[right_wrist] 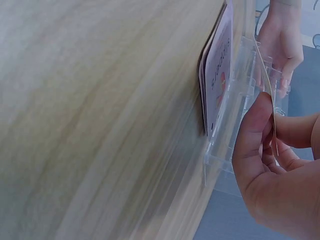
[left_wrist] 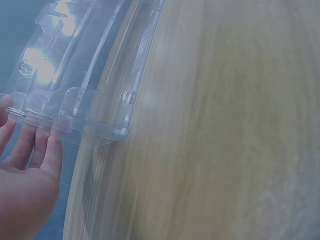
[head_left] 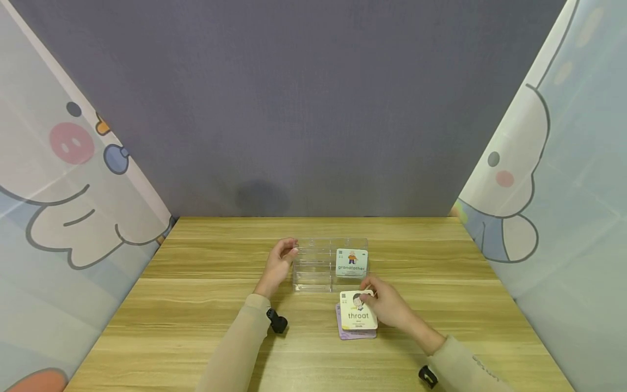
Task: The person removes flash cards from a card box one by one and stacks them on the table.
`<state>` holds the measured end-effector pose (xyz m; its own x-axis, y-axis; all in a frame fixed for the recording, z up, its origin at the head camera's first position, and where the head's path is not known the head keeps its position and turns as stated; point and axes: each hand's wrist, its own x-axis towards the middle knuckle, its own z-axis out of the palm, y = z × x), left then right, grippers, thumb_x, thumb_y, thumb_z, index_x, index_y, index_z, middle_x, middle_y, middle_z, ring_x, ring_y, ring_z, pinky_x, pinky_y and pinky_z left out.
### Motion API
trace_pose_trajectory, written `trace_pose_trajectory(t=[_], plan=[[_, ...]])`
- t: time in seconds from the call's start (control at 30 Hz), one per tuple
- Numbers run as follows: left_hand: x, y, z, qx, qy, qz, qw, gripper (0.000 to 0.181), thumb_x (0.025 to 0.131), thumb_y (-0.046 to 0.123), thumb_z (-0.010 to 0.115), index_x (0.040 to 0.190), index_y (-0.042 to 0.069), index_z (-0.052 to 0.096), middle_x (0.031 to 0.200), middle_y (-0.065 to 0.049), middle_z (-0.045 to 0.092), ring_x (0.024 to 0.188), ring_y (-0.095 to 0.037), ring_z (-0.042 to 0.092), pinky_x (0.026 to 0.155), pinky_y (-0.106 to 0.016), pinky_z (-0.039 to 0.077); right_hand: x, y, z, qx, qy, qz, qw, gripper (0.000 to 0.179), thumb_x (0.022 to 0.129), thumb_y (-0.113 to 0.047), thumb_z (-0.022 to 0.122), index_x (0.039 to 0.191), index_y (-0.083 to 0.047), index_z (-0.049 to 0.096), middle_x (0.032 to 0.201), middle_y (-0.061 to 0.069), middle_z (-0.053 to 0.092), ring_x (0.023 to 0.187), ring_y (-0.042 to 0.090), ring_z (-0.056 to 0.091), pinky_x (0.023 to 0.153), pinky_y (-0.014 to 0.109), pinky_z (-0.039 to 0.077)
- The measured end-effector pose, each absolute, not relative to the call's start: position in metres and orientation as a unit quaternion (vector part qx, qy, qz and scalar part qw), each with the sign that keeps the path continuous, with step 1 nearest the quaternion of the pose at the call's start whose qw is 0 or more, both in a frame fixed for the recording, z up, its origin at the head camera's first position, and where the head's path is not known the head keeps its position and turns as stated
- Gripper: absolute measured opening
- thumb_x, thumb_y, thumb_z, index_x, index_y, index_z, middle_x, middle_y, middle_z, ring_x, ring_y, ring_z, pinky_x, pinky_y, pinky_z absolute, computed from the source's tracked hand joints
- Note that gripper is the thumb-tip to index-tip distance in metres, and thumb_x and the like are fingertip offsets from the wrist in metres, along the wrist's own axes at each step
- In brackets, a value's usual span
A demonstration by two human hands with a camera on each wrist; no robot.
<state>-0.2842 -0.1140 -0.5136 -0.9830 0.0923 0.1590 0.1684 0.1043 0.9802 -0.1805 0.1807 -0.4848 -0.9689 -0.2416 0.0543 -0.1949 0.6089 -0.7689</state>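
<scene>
A clear plastic card rack [head_left: 312,287] with two columns of tiered slots lies on the table. My left hand [head_left: 278,265] holds its left side; in the left wrist view, the fingers curl against the rack's side wall [left_wrist: 75,112]. My right hand [head_left: 390,306] pinches a cream card [head_left: 358,316] reading "throat" between thumb and fingers. In the right wrist view this card [right_wrist: 265,70] appears edge-on, raised above a small stack of purple cards [right_wrist: 218,75] on the table. A pale green "grandfather" card [head_left: 351,263] stands in the rack's right column.
The wood-grain table [head_left: 196,305] reaches back to a dark grey panel [head_left: 313,120]. Side panels with cartoon animals flank it, one at left [head_left: 73,179] and one at right [head_left: 553,190]. Black straps hang at both sleeves.
</scene>
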Motion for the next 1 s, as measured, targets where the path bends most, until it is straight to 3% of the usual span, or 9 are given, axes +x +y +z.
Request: trace_pose_trajectory(t=[0.23,0.5,0.83,1.0], plan=[[-0.272,-0.113,-0.493,-0.086,-0.752,-0.654,0.018,0.033,0.105,0.002,0.053,0.137,-0.007,0.051,0.137,-0.029,0.052,0.124,-0.037,0.051,0.104,-0.048,0.043,-0.178,0.178,-0.485,-0.111,0.898,-0.424,0.044,0.013,0.094,0.0,0.068,0.101,-0.01,0.062,0.086,0.002,0.058,0.074,0.016,0.051,0.065,0.029,0.044],[-0.286,-0.114,-0.516,-0.083,-0.746,-0.661,0.03,0.036,0.105,0.006,0.055,0.139,-0.005,0.05,0.137,-0.024,0.054,0.124,-0.034,0.051,0.105,-0.049,0.042,-0.178,0.177,-0.488,-0.114,0.901,-0.415,0.052,0.013,0.095,0.0,0.067,0.102,-0.009,0.061,0.085,0.001,0.058,0.073,0.016,0.05,0.062,0.027,0.043],[-0.283,-0.115,-0.514,-0.084,-0.748,-0.658,0.027,0.037,0.106,0.011,0.056,0.14,-0.004,0.051,0.132,-0.015,0.057,0.123,-0.031,0.053,0.104,-0.048,0.044,-0.177,0.172,-0.491,-0.111,0.922,-0.369,0.032,0.013,0.09,-0.002,0.074,0.095,-0.009,0.064,0.086,-0.001,0.058,0.074,0.014,0.049,0.065,0.028,0.043],[-0.284,-0.115,-0.513,-0.085,-0.746,-0.66,0.022,0.038,0.106,0.01,0.056,0.141,-0.003,0.051,0.134,-0.016,0.056,0.123,-0.031,0.052,0.104,-0.049,0.043,-0.177,0.171,-0.493,-0.123,0.939,-0.321,0.013,0.015,0.088,-0.005,0.078,0.095,-0.008,0.065,0.091,0.0,0.06,0.08,0.013,0.055,0.07,0.032,0.05]])
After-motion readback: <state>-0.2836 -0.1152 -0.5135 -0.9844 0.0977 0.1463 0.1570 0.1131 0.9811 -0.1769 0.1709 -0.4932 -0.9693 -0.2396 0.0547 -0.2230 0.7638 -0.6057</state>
